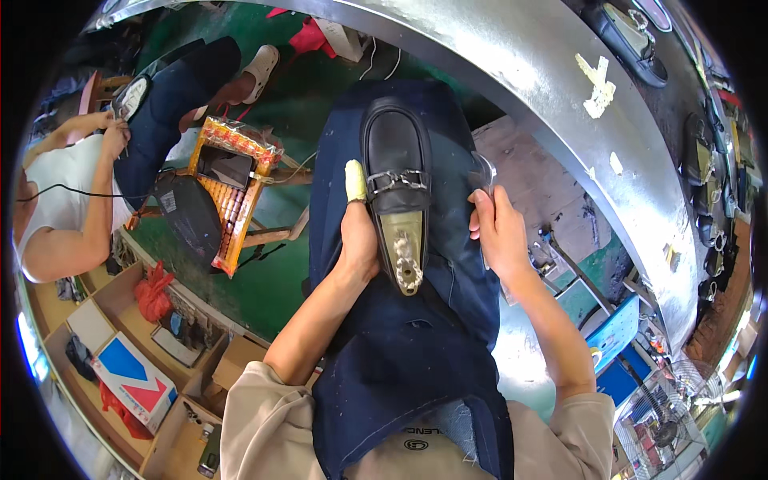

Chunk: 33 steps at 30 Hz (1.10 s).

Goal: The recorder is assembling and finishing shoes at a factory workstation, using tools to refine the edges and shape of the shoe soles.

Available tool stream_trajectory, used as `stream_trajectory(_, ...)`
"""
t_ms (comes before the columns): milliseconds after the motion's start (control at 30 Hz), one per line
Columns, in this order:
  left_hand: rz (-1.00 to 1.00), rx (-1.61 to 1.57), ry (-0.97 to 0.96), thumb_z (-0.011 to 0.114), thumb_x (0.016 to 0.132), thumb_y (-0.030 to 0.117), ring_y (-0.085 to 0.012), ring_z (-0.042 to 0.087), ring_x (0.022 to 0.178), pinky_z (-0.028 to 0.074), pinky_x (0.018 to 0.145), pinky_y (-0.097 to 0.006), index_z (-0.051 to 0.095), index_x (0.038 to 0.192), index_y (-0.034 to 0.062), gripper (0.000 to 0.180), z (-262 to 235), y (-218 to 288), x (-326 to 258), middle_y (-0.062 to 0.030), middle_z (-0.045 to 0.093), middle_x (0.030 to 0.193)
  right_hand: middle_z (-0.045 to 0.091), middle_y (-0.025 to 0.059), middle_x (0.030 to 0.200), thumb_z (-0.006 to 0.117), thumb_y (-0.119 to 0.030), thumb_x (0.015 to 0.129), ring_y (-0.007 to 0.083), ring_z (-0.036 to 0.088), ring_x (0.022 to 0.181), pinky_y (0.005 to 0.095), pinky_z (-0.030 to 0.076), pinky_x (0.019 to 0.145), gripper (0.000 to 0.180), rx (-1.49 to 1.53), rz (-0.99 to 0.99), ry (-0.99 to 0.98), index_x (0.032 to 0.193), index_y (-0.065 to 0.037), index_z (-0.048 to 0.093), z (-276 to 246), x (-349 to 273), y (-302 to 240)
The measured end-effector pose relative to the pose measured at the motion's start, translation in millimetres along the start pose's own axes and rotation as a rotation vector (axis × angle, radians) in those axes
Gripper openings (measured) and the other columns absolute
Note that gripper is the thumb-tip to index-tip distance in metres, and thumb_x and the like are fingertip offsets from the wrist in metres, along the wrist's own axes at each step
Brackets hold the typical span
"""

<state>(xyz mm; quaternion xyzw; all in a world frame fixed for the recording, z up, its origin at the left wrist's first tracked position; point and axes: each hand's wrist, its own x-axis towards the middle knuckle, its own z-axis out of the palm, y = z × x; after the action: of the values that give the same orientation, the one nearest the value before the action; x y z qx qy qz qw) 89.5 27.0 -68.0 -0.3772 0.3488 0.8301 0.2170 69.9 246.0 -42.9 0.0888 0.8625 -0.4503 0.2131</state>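
Note:
A black backless loafer (394,144) with a silver chain trim lies on my lap over a navy apron, toe pointing away. An olive shoe last (400,236) fills it, its bare heel end toward me and whitish residue on top. My left hand (360,236) grips the left side of the loafer; a pale yellow covering wraps its thumb. To the right of the loafer, my right hand (500,228) is closed around a metal tool (483,171) with a shiny curved head. Its exact kind is unclear, as the fingers hide part of it.
A curved metal bench edge (520,68) arcs from the top to the right, with more black shoes (628,40) beyond. At left, a co-worker (72,192) sits near a wooden stool (236,192). Divided wooden trays (120,312) stand at lower left.

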Motion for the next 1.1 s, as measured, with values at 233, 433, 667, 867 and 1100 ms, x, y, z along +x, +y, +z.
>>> stream_trajectory(233, 1.11, 0.899, -0.41, 0.046, 0.108, 0.024, -0.0269, 0.047, 0.14, 0.033, 0.118, -0.039, 0.065, 0.126, 0.0053, 0.032, 34, 71, 5, -0.0154, 0.06, 0.143, 0.062, 0.0017, 0.087, 0.058, -0.022, 0.106, 0.0096, 0.059, 0.075, 0.0263, 0.051, 0.071, 0.025, 0.32, 0.096, -0.14, 0.123, -0.004, 0.061, -17, -2, 10)
stream_trajectory(433, 0.515, 0.831, -0.094, 0.057, 0.103, 0.009, -0.0263, 0.039, 0.148, 0.03, 0.121, -0.035, 0.027, 0.162, 0.0047, 0.066, 7, 17, 30, -0.0192, 0.042, 0.157, 0.063, 0.0052, 0.083, 0.053, -0.024, 0.109, 0.0143, 0.063, 0.074, 0.0292, 0.052, 0.071, 0.029, 0.212, 0.113, -0.305, 0.127, -0.003, 0.058, -26, 2, -13)
stream_trajectory(667, 0.561, 1.234, -0.257, 0.06, 0.105, 0.028, -0.0315, 0.048, 0.143, 0.035, 0.119, -0.038, 0.037, 0.158, 0.0044, 0.063, 16, 59, 19, -0.0214, 0.05, 0.152, 0.064, 0.0114, 0.089, 0.061, -0.013, 0.095, 0.0295, 0.07, 0.088, 0.0442, 0.055, 0.071, 0.013, -0.664, -0.625, -0.379, 0.105, -0.006, 0.059, -44, -11, -63)
stream_trajectory(867, 0.586, 1.264, -0.101, 0.07, 0.097, 0.025, -0.0302, 0.063, 0.108, 0.051, 0.096, -0.038, 0.049, 0.151, 0.011, 0.06, 24, 49, 12, -0.0191, 0.06, 0.125, 0.062, 0.0085, 0.081, 0.065, -0.008, 0.081, 0.0257, 0.07, 0.078, 0.0361, 0.057, 0.065, 0.019, -0.87, -0.899, -0.544, 0.098, -0.004, 0.058, -40, -3, -71)
stream_trajectory(1100, 0.593, 1.029, -0.198, 0.064, 0.1, 0.016, -0.0194, 0.058, 0.102, 0.049, 0.093, -0.035, 0.049, 0.153, 0.0131, 0.055, 12, 31, 4, -0.0085, 0.057, 0.128, 0.064, 0.0119, 0.077, 0.062, -0.021, 0.1, 0.0294, 0.07, 0.067, 0.0379, 0.056, 0.058, 0.019, -0.934, -0.752, -0.533, 0.098, -0.003, 0.056, -38, -29, -73)
